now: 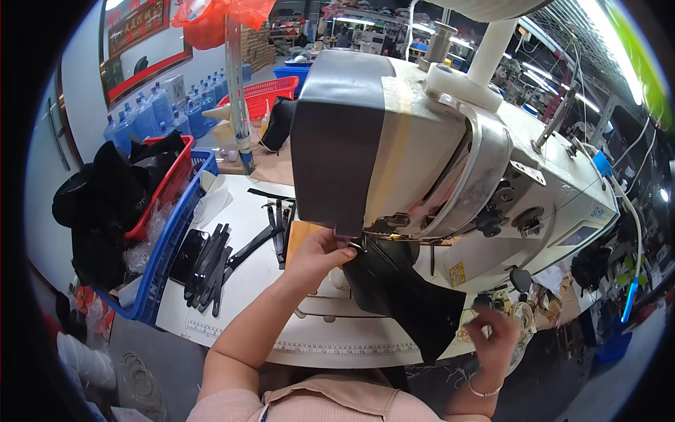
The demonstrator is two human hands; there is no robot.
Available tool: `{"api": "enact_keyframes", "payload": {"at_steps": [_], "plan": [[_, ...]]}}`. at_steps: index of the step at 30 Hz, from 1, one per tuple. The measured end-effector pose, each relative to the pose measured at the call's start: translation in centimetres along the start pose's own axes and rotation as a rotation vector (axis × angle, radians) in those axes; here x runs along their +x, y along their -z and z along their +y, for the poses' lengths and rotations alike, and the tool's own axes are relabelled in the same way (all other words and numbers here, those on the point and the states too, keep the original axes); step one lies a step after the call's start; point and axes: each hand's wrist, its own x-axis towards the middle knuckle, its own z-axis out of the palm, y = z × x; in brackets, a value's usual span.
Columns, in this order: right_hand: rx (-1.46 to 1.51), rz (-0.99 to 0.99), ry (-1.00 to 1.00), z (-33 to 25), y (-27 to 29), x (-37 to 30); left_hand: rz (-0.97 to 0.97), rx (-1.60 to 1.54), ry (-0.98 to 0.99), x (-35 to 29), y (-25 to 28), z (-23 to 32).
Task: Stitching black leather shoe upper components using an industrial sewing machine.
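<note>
A large sewing machine (422,141) with a dark cover over its head fills the middle. Under its needle area lies a black leather-like piece (408,281), draping down toward me over the table's front edge. My left hand (320,259) pinches the left edge of this piece close beside the presser foot; some fingertips are hidden by the machine head. To the right of the piece's lower end, apart from it, my right hand (494,336) is raised with curled fingers and thumb drawn together. Whatever it may hold is too small to make out.
Black straps (209,271) lie in a pile on the white table (246,330), left of my arm. A blue basket (151,281) and a red basket (172,183) with black pieces stand at the left edge. Scissors-like tools and spools (524,316) sit at right.
</note>
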Motion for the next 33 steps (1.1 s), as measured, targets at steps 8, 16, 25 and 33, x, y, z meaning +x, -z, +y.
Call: {"api": "enact_keyframes", "payload": {"at_steps": [8,16,25,33], "plan": [[0.153,-0.594,0.372,-0.9,-2.8,4.8,0.087,0.086,-0.077,-1.2,-2.3,0.2],[0.08,-0.239,0.305,0.8,-5.5,7.4,0.072,0.158,-0.007,-0.6,-1.3,-0.3],[0.168,-0.322,-0.168,7.1,-13.7,13.4,0.059,0.079,0.066,-0.3,-1.0,0.5],[0.466,-0.262,-0.158,6.4,-14.0,13.6,0.02,0.06,0.09,-0.1,-0.6,0.8]]}}
